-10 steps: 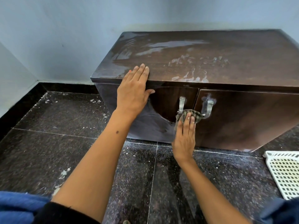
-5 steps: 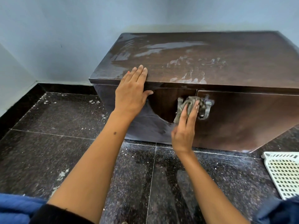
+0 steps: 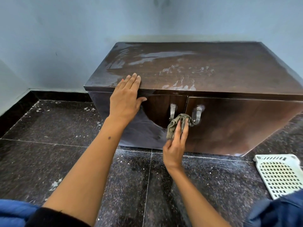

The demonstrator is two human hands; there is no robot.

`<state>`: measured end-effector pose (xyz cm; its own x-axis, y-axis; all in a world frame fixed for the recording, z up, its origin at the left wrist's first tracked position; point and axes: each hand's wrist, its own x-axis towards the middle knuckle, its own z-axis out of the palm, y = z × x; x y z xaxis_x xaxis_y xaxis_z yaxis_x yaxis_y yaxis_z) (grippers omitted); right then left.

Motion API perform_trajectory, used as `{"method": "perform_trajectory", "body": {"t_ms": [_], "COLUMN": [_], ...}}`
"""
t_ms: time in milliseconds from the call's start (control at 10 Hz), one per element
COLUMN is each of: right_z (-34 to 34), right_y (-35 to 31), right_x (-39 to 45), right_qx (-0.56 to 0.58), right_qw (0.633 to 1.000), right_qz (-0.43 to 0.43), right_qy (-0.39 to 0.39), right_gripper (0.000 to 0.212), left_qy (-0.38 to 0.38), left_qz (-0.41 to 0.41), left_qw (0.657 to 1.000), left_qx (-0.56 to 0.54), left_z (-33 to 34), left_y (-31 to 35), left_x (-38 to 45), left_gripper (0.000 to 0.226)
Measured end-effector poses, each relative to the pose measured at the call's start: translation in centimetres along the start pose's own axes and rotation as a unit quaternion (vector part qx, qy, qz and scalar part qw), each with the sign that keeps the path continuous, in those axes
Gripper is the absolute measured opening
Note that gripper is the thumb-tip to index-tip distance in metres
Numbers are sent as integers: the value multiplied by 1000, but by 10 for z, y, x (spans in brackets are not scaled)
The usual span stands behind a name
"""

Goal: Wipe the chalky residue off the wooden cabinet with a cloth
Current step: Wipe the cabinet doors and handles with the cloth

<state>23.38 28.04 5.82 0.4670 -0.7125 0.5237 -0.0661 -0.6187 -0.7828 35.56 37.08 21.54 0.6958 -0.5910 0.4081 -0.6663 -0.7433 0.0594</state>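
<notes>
A low dark wooden cabinet (image 3: 221, 76) stands against the blue wall. White chalky residue (image 3: 180, 86) streaks its top, and a grey film covers the lower left of the left door. My left hand (image 3: 125, 99) rests flat on the top's front edge, fingers straight. My right hand (image 3: 176, 145) presses a crumpled grey-green cloth (image 3: 177, 122) against the door fronts, just below and between the two metal handles (image 3: 173, 111). The fingers lie fairly straight over the cloth.
Dark speckled floor tiles (image 3: 65, 158) carry white flecks. A white perforated plastic tray (image 3: 280, 174) lies on the floor at the right. Blue clothing (image 3: 278, 212) shows at the bottom corners. The wall corner sits to the left.
My right hand and the cloth went up over the handles, then came back down below them. My left hand stayed on the cabinet's top edge.
</notes>
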Motion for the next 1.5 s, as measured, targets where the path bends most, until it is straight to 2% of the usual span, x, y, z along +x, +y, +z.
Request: {"method": "perform_trajectory", "body": {"t_ms": [100,200,300,400,600,800,900,1000,1100,1200,1300,1400,1500], "right_z": [-4,-6,-7,-5,-7,-11,-16,-19,-27,-46,-55,-57,-58], "right_y": [3,-5,-10,-20,-15,-20,-35,-56,-57,-51,-47,-52,-51], "right_x": [-2,9,28,34,30,22,25,34,51,54,50,45,37], "right_qx": [23,16,-2,36,41,90,147,221,360,472,557,466,214], "right_qw": [1000,999,995,996,994,993,980,934,754,602,588,690,931], "right_qz": [7,-28,-94,-65,-54,9,72,240,517,636,586,551,295], "right_qy": [-17,-11,31,54,83,73,112,147,186,99,9,-52,18], "right_gripper": [71,70,66,64,59,66,65,58,39,17,9,29,35], "left_qy": [3,7,8,12,14,15,15,16,14,11,10,11,10], "left_qz": [-1,-2,0,2,4,4,5,4,3,2,-1,-4,-6], "left_qw": [1000,1000,1000,1000,1000,1000,1000,1000,1000,1000,1000,1000,999], "left_qx": [-7,-9,-9,-6,-8,-12,-12,-16,-16,-20,-23,-26,-33], "left_z": [1,0,1,2,2,2,2,1,1,1,1,1,0], "left_y": [0,0,0,0,-1,0,0,0,0,1,1,2,3], "left_x": [0,0,1,0,0,0,0,0,0,0,1,0,1], "left_gripper": [68,68,69,68,68,67,68,68,68,68,68,68,68]}}
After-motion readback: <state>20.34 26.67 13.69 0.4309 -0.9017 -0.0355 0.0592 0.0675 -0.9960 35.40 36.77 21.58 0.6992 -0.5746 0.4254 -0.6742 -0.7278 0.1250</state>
